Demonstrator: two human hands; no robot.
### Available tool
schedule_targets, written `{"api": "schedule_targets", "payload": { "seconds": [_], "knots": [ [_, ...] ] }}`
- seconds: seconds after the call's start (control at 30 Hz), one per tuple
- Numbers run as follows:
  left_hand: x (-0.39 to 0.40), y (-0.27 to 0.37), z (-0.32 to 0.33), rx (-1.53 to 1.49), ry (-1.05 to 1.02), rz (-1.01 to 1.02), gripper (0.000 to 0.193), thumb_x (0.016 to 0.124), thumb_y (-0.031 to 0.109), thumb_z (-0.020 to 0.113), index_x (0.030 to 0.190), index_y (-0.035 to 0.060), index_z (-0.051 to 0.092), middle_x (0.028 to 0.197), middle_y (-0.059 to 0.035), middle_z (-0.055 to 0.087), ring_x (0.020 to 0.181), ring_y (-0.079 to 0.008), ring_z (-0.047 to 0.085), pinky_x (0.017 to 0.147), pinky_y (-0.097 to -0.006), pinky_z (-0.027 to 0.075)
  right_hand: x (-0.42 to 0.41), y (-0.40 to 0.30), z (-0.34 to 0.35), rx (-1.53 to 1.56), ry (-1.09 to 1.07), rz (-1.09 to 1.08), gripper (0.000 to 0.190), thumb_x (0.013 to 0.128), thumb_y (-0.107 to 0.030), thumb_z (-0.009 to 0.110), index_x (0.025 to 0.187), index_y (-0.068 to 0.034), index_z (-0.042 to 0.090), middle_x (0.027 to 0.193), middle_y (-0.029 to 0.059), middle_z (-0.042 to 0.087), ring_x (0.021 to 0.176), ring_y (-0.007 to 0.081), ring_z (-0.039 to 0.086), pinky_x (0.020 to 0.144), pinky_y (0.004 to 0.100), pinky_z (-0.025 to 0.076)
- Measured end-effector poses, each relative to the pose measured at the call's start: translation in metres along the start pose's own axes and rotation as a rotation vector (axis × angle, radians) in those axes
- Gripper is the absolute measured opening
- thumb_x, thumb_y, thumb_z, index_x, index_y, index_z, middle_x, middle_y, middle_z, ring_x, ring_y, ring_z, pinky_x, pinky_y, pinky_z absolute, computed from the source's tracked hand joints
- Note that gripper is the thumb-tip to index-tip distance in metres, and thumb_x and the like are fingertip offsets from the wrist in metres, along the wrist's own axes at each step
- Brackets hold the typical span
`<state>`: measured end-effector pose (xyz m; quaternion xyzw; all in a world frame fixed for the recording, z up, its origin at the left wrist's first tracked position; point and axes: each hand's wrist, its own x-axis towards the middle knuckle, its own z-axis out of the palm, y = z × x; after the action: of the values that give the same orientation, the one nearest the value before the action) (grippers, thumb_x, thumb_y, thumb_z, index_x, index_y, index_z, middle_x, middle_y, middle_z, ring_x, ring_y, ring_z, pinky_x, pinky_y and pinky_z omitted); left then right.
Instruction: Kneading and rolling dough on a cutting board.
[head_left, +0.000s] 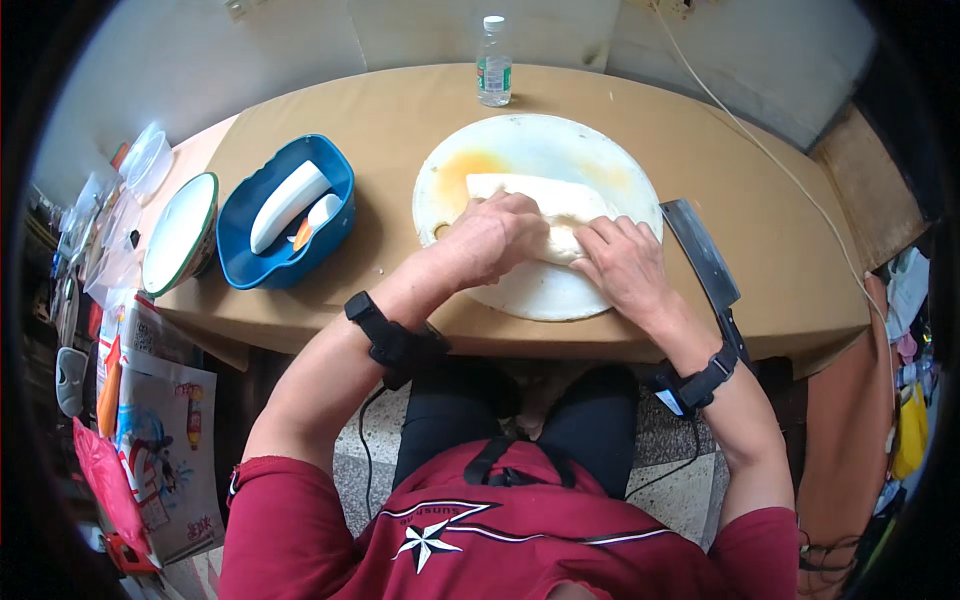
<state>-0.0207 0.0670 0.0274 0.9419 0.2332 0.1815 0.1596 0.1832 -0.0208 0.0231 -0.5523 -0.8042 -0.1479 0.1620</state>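
Observation:
A round white cutting board with orange-yellow stains lies on the table. On it rests a white, soft-looking piece, perhaps a cloth or dough, its near edge bunched between my hands. My left hand grips this bunched part from the left, fingers curled. From the right, my right hand pinches the same part with thumb and fingers; what lies under the fingers is hidden. A cleaver with a black handle lies just right of the board, its handle towards the table's front edge.
Left of the board, a blue plastic basin holds a long white peeled vegetable and smaller white and orange pieces. Beside it stands a green-rimmed bowl. A clear bottle stands behind the board. A pale cable crosses the table's right side.

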Motion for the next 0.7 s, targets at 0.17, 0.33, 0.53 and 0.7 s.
{"api": "schedule_targets", "payload": {
  "seconds": [0.17, 0.33, 0.53, 0.7],
  "knots": [
    [0.006, -0.002, 0.001, 0.115, 0.062, -0.058, 0.049, 0.077, 0.028, 0.069, 0.121, 0.0119, 0.055, 0.129, -0.0143, 0.047, 0.12, -0.0324, 0.044, 0.099, -0.0497, 0.034, 0.011, 0.014, -0.011, 0.17, -0.003, 0.058, 0.04, 0.071, -0.029, 0.073, 0.103, -0.008, 0.061, 0.101, 0.0075, 0.056, 0.097, 0.0254, 0.054, 0.08, 0.0385, 0.043],
    [0.036, -0.002, -0.008, 0.097, -0.124, -0.215, 0.094, 0.063, 0.049, 0.077, 0.139, 0.0145, 0.035, 0.145, -0.0154, 0.028, 0.136, -0.0342, 0.024, 0.104, -0.0632, 0.02, 0.029, 0.039, -0.009, 0.371, -0.213, 0.268, 0.078, 0.076, -0.045, 0.069, 0.135, -0.003, 0.04, 0.135, 0.0215, 0.042, 0.124, 0.0351, 0.041, 0.104, 0.0424, 0.033],
    [0.06, -0.008, -0.013, 0.138, -0.409, -0.354, 0.122, 0.05, 0.062, 0.079, 0.143, 0.0057, 0.023, 0.144, -0.0153, 0.032, 0.139, -0.0324, 0.018, 0.105, -0.0677, 0.008, 0.038, 0.05, 0.009, 0.56, -0.428, 0.368, 0.09, 0.067, -0.046, 0.074, 0.134, 0.002, 0.038, 0.134, 0.0256, 0.041, 0.126, 0.0351, 0.041, 0.104, 0.0395, 0.034],
    [0.053, -0.005, -0.008, 0.145, -0.336, -0.337, 0.115, 0.05, 0.059, 0.08, 0.139, 0.0046, 0.032, 0.13, -0.015, 0.043, 0.129, -0.0331, 0.034, 0.105, -0.0648, 0.012, 0.031, 0.036, 0.007, 0.5, -0.322, 0.346, 0.084, 0.067, -0.036, 0.076, 0.133, 0.002, 0.04, 0.132, 0.0239, 0.046, 0.124, 0.0341, 0.044, 0.103, 0.0381, 0.035]
  ]
}}
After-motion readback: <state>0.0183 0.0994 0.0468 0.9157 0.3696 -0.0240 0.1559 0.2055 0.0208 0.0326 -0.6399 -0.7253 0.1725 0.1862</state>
